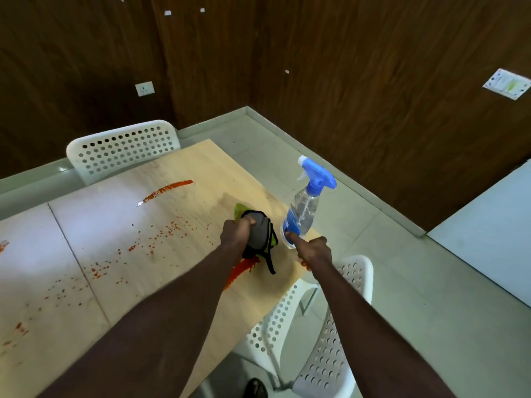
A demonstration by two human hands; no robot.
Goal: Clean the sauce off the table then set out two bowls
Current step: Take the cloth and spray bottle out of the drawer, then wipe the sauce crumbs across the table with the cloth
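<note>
Near the right end of the pale wooden table (178, 282), the left hand (232, 234) presses down a bunched cloth (258, 234) of grey, green and black, its grip closed round the top of the bundle. A thick red smear of sauce (241, 270) shows from under the cloth's near edge, and a black strap of the cloth trails over the table beside it. Just right of the cloth, close to the table's edge, is a clear spray bottle (304, 211) with a blue trigger head and a blue label. The right hand (314, 251) sits by the bottle's foot with most fingers curled and one digit stretched out to touch the bottle low on its label; whether this grip holds the bottle or only touches it I cannot tell. More sauce lies farther left: a long streak (165, 191) near the far edge, a band of small drops (161, 234) across the middle, and blotches toward the left end. A white chair (123, 147) with round holes stands at the far side, a second chair (330, 340) at the near right corner, and behind is a dark wood wall (373, 81) with a socket (144, 89)
</note>
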